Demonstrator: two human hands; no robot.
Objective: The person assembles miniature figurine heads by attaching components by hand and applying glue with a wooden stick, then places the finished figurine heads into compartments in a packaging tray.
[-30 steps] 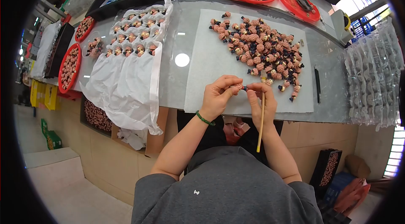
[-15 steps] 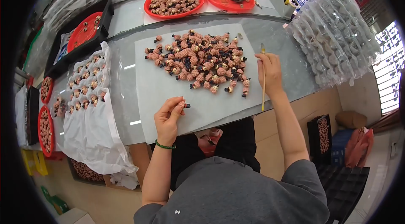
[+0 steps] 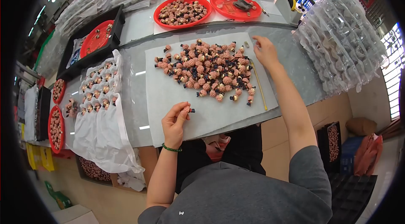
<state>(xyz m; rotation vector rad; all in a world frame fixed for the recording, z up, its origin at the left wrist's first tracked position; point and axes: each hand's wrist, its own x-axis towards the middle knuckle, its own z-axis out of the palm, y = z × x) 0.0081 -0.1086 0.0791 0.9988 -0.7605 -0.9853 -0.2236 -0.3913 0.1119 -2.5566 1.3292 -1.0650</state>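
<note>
My left hand (image 3: 174, 125) is closed around a small pink, bumpy figurine (image 3: 186, 109) with a dark end, held above the front of the white paper (image 3: 202, 125). To the right, my right hand (image 3: 265, 52) has its fingers apart and holds nothing visible. Close to its fingertips is a tiny greyish piece (image 3: 247, 44) at the paper's edge. A thin yellow brush (image 3: 259, 85) lies on the paper just below that hand. Beside it spreads a heap of similar pink-and-dark figurines (image 3: 206, 68).
Red trays (image 3: 183, 12) and a red plate (image 3: 235, 6) stand at the back. Figurines sit in a white moulded sheet (image 3: 99, 85) on the left. Stacked clear plastic trays (image 3: 337, 40) rise at the right. A black tray (image 3: 90, 40) is at back left.
My right hand has let go of the brush, which now lies on the paper, and has moved up toward the small greyish piece. My left hand still holds its figurine. The view has shifted slightly.
</note>
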